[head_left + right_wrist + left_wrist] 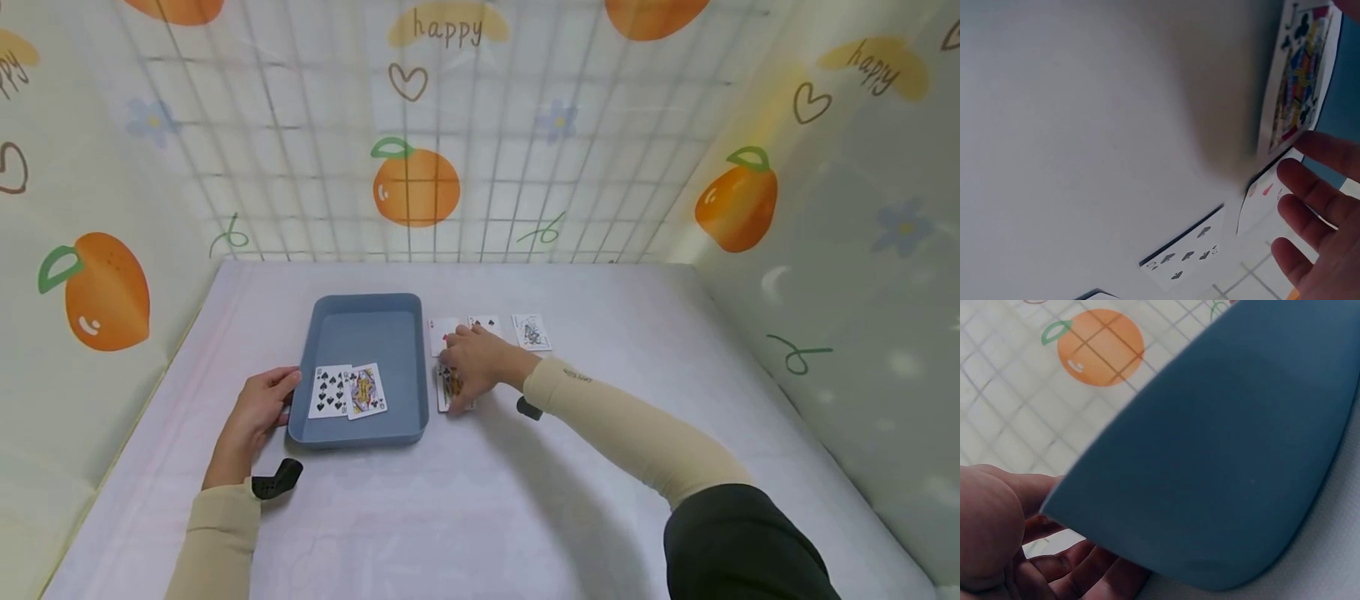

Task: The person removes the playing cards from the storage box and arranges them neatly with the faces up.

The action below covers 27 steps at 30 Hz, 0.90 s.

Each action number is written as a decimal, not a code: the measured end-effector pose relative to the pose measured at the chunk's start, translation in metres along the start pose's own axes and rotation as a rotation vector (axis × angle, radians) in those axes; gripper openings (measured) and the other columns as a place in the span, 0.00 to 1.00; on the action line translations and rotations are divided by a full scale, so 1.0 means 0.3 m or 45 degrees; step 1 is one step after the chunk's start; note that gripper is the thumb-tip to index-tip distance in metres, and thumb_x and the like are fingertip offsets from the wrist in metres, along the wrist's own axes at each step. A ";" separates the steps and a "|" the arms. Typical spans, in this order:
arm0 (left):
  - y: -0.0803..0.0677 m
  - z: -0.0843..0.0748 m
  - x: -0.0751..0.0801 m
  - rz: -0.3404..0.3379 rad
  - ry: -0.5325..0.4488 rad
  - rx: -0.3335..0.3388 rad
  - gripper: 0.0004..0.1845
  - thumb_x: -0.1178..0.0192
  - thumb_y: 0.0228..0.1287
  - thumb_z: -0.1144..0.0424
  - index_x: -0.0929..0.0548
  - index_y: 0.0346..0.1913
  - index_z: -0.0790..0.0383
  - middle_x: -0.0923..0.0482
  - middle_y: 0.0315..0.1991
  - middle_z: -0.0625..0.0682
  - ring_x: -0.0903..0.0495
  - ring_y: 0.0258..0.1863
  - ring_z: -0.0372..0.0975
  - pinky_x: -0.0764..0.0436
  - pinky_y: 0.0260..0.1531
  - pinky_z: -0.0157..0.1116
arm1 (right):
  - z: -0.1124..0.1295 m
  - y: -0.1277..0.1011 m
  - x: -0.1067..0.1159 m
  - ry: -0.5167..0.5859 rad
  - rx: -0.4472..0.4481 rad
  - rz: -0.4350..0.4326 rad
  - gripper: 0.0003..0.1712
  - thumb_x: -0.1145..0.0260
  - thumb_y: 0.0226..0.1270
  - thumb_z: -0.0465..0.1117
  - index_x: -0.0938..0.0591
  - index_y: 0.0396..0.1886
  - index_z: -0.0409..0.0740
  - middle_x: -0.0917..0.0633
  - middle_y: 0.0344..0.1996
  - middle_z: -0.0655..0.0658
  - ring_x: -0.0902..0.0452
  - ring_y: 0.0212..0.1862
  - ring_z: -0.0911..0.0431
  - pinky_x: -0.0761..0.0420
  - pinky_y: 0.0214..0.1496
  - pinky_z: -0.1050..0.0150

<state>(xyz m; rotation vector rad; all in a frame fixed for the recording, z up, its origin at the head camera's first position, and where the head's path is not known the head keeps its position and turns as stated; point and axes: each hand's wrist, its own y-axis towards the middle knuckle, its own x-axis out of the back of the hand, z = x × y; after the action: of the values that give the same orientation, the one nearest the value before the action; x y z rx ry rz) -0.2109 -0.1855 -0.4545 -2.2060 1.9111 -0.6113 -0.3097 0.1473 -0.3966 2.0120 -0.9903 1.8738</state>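
Two hands down | right hand [474, 361] over jack card [1298, 74], fingers loosely spread, grip unclear | card flat on tabletop [570, 500] just right of blue tray [365, 435], long axis fore-aft | left hand [258, 412] grips tray's left rim

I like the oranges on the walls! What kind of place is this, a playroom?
Probably a small tabletop booth set up for filming hands, not a playroom. Orange-print sheets on wire grid panels wall in a white table, which bears only a blue tray and playing cards.
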 end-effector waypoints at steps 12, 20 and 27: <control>0.000 -0.001 0.002 0.000 -0.003 -0.006 0.27 0.51 0.78 0.55 0.34 0.72 0.65 0.29 0.65 0.64 0.23 0.48 0.39 0.17 0.36 0.33 | 0.005 0.007 -0.026 0.003 0.033 -0.039 0.52 0.34 0.43 0.80 0.20 0.62 0.50 0.22 0.49 0.49 0.33 0.48 0.54 0.28 0.53 0.56; 0.003 0.000 0.005 -0.008 0.015 0.004 0.27 0.50 0.78 0.53 0.33 0.73 0.63 0.29 0.65 0.62 0.24 0.50 0.41 0.17 0.35 0.32 | 0.017 0.007 -0.023 0.027 0.010 -0.020 0.51 0.33 0.44 0.79 0.20 0.62 0.51 0.22 0.51 0.49 0.33 0.49 0.55 0.29 0.53 0.56; 0.005 0.003 0.006 -0.017 0.027 0.000 0.27 0.50 0.78 0.53 0.33 0.72 0.61 0.28 0.65 0.61 0.23 0.49 0.39 0.18 0.34 0.31 | 0.009 0.009 -0.019 0.063 0.007 -0.065 0.53 0.32 0.42 0.79 0.19 0.61 0.49 0.22 0.49 0.48 0.32 0.48 0.54 0.27 0.50 0.56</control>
<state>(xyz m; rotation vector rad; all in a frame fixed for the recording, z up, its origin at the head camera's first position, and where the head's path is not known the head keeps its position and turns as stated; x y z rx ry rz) -0.2118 -0.1875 -0.4555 -2.2232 1.9077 -0.6388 -0.3088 0.1455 -0.4034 1.9649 -0.9136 1.8919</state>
